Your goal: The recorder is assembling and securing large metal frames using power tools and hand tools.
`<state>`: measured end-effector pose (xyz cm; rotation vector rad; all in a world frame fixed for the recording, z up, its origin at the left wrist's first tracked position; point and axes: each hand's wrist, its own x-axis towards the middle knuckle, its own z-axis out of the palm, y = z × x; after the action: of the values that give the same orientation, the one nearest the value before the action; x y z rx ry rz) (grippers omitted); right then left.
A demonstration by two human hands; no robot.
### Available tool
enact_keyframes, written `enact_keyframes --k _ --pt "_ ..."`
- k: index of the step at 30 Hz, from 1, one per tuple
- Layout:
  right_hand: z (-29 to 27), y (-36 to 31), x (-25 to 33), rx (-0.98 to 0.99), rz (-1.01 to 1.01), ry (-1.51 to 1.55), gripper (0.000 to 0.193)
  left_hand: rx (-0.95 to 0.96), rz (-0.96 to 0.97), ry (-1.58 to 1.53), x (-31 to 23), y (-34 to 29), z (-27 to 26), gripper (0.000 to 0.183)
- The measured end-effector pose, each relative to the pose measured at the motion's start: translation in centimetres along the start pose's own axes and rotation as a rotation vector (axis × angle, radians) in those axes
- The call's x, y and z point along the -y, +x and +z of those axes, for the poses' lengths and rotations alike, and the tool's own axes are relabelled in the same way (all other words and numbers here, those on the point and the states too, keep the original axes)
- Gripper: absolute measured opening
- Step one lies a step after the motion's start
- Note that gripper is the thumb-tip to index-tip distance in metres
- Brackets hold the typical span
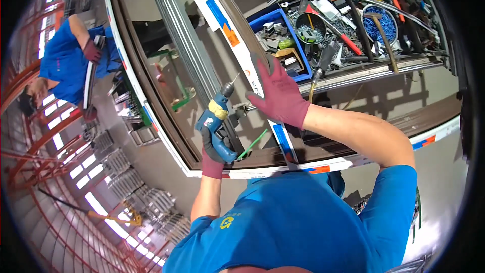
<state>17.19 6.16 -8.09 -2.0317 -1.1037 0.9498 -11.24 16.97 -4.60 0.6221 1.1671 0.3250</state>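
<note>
My left hand [212,154], in a maroon and grey glove, grips the handle of a blue power drill [208,120] with yellow wrapping near its chuck. The drill's bit points up and right toward a bar of a brown window frame [242,30] covered with white printed film. Against that bar rests my right hand [283,96], gloved alike, with thumb and fingers spread apart. A thin green strip [253,144] shows beside the drill's grip. The left fingers are partly hidden by the handle.
Right of the bar lies a parts tray [376,65] with screws, fittings and a hammer [384,40]. A blue bin [304,77] sits at its left end. At far left, a co-worker in blue [76,65] holds a long profile [90,86]. Stacked metal profiles [134,177] stand on the floor.
</note>
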Motion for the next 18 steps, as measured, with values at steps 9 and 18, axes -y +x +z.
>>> enact_keyframes --k 9,18 --pt "-1.7 -0.6 -3.2 0.071 -0.097 0.220 0.097 -0.321 0.056 0.218 3.5 -2.2 2.4 0.073" --pt "-1.3 -2.5 -10.6 0.038 -0.160 0.367 0.083 -0.550 0.170 0.560 5.0 -1.0 10.1 0.061"
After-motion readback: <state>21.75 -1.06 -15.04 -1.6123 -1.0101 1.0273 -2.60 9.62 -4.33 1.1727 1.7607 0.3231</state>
